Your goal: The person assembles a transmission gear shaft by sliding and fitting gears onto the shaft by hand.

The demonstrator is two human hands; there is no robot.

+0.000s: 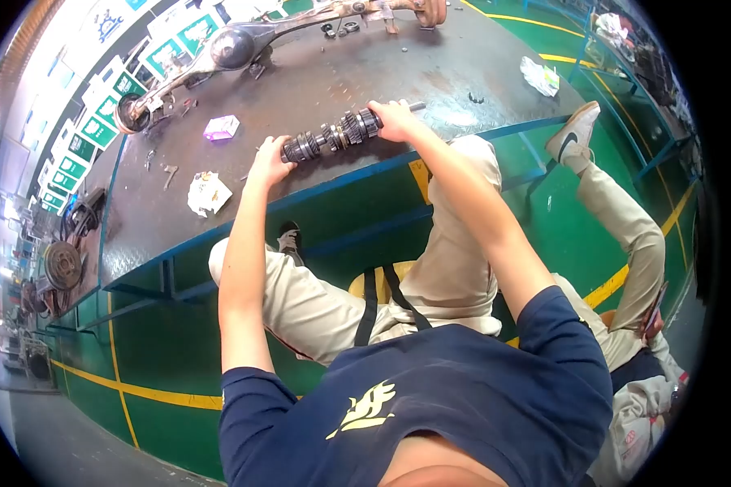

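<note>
A gear shaft [335,136], with several dark toothed gears along it, lies sideways near the front edge of the workbench [439,85]. My left hand [273,161] is closed around its left end. The right end is gripped by my right hand [393,120], and a thin bare rod of the shaft sticks out past it. Both arms reach forward. Whether the shaft rests on the bench or is slightly lifted, I cannot tell.
A vehicle axle [232,49] lies across the bench's far side. A pink-and-white box [222,127], crumpled paper [209,194], a white packet [539,76] and small metal parts are scattered around. At right sits another person, a shoe [574,134] raised near the bench edge.
</note>
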